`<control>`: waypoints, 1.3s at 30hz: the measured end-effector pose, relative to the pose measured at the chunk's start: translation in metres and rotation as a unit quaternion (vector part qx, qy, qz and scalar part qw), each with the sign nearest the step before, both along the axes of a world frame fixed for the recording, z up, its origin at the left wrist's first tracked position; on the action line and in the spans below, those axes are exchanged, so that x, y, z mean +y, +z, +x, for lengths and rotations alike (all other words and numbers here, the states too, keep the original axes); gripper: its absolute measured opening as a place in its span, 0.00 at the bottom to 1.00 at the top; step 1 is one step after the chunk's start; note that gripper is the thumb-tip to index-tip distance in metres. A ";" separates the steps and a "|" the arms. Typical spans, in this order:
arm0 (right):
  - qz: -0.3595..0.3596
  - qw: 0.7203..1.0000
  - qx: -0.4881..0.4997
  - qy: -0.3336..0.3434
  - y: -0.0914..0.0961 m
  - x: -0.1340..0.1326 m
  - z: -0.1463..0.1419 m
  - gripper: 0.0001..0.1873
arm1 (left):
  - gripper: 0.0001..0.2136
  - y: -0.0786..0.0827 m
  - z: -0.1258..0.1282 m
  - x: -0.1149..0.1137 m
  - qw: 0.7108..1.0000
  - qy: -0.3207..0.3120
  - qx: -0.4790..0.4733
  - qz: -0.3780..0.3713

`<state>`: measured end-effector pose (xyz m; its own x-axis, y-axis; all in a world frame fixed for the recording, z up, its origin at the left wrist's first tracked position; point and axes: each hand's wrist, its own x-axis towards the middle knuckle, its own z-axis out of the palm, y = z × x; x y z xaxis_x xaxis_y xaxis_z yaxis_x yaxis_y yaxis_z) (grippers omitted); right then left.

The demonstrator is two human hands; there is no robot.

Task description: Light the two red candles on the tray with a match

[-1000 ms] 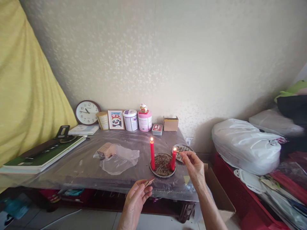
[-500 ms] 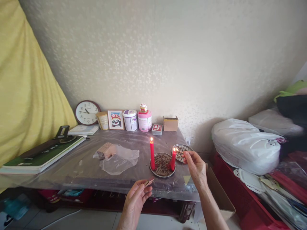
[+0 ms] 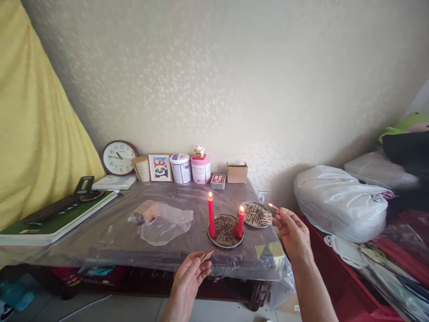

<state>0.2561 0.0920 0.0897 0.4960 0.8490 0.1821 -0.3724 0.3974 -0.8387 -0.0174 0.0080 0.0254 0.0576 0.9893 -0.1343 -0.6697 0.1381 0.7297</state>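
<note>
Two red candles burn on a round metal plate [image 3: 225, 245] with a dark, speckled surface. The taller candle [image 3: 211, 218] stands on the left side, the shorter candle [image 3: 241, 223] on the right. Between the thumb and fingers of my right hand [image 3: 295, 232] is a burning match [image 3: 274, 206], held right of the shorter candle and apart from it. A second round plate [image 3: 250, 214] lies behind, with a bunch of matchsticks [image 3: 266, 218] at its right edge. My left hand [image 3: 191, 273], below the plates, pinches a small flat matchbox [image 3: 207, 255].
A crumpled clear plastic bag [image 3: 167, 226] with a brown box [image 3: 147, 210] lies on the plastic-covered table [image 3: 107, 237]. Along the wall stand a clock [image 3: 119, 158], tins, a picture and a small cardboard box [image 3: 237, 173]. White bags [image 3: 340, 201] sit to the right.
My right hand has moved right with the match, away from the shorter candle's flame. The matchsticks on the rear plate have come into sight. My left hand stays nearly still.
</note>
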 end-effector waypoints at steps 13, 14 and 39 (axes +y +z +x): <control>-0.047 0.996 -0.065 -0.030 -0.025 0.006 0.027 0.18 | 0.12 0.002 0.001 -0.001 1.000 -0.005 0.010 0.003; -0.057 0.994 -0.085 -0.037 -0.026 0.006 0.027 0.17 | 0.12 0.002 0.001 -0.002 1.000 -0.004 0.011 0.002; -0.151 0.858 -0.479 -0.105 -0.065 0.023 0.036 0.14 | 0.13 0.001 0.001 -0.001 1.000 -0.001 0.018 0.000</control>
